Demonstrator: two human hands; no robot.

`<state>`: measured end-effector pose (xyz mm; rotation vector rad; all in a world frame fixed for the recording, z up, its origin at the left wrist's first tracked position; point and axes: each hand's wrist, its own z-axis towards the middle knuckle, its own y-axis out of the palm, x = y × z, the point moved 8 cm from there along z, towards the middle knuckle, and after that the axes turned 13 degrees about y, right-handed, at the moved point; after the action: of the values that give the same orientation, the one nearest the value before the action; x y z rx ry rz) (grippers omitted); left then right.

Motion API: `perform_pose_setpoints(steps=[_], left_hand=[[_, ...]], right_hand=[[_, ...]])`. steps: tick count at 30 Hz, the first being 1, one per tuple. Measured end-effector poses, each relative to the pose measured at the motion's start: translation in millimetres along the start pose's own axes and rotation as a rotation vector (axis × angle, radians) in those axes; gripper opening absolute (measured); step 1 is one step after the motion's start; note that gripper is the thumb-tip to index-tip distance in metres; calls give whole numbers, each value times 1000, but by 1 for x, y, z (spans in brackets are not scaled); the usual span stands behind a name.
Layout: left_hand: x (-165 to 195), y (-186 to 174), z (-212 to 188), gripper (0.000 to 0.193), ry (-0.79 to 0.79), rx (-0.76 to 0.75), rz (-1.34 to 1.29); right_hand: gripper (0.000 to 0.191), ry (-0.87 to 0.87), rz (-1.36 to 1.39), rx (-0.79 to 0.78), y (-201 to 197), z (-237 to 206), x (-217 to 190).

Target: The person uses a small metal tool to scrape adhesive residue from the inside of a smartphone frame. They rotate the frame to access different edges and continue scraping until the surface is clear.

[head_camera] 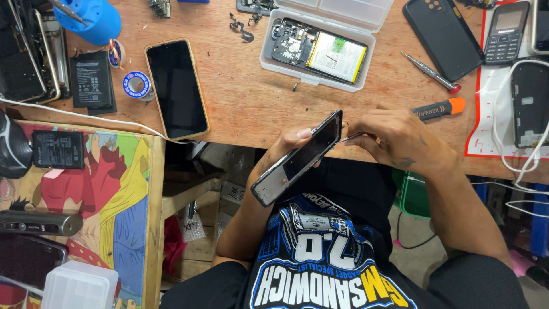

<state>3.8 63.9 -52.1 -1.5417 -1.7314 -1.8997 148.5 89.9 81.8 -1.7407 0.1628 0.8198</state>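
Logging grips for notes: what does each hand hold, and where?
Left hand grips phone frame around its middle; right hand pinches thin metal tool by its rear end.

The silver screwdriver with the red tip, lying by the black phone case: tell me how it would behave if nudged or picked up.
The screwdriver has a slim round shaft, so on the flat wooden bench it would probably roll when nudged. It looks like metal, so likely stiff, and light given its thinness. The grip section appears textured, which should keep it from slipping in fingers.

Head-worn view, steeply down, close.
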Motion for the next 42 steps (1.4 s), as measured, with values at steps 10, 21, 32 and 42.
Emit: perform_pose_setpoints(steps=[10, 21, 32, 42], left_hand=[[-4, -8, 16, 70, 136, -94, -2], [-5, -16, 30, 86, 324, -155, -149], [35, 13, 16, 86, 543, 53, -233], [21, 11, 13, 91, 564, 68, -118]], right_hand=[[25, 104, 82, 13, 4, -1, 11], [22, -35, 164, 237, 2, -2, 5], [22, 367, 492, 467, 16, -23, 23], [26, 441, 393, 429, 37, -11, 16]])
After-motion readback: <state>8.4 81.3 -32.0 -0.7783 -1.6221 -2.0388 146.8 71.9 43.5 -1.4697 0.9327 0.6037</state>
